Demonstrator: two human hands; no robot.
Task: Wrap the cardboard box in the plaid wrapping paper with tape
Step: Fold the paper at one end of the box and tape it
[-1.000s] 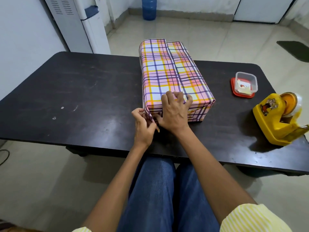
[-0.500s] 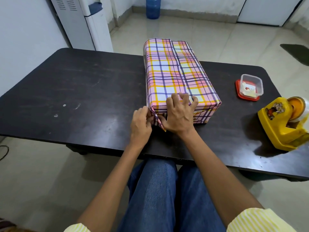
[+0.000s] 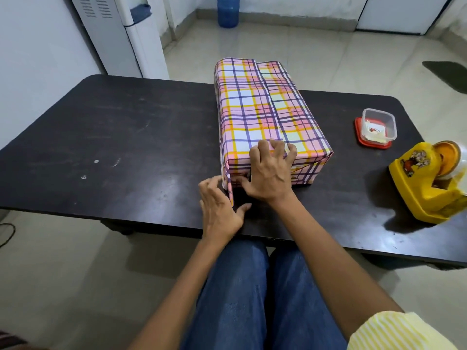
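The cardboard box is hidden under the plaid wrapping paper, which has an overlapping seam along the top; it lies lengthwise on the black table. My right hand covers the near end of the box, palm against the end face, fingertips hooked over the top edge, thumb low at the left. My left hand sits at the near left corner with fingers spread, touching a loose paper flap that sticks out toward me. The yellow tape dispenser stands at the table's right end.
A small clear container on a red lid sits right of the box. A white appliance stands behind the table's left end, a blue water bottle by the far wall, and a dark mat on the floor at right.
My left hand has let go of its pinch at the corner and opened, sliding toward me along the flap. My right hand stays on the near end of the box.
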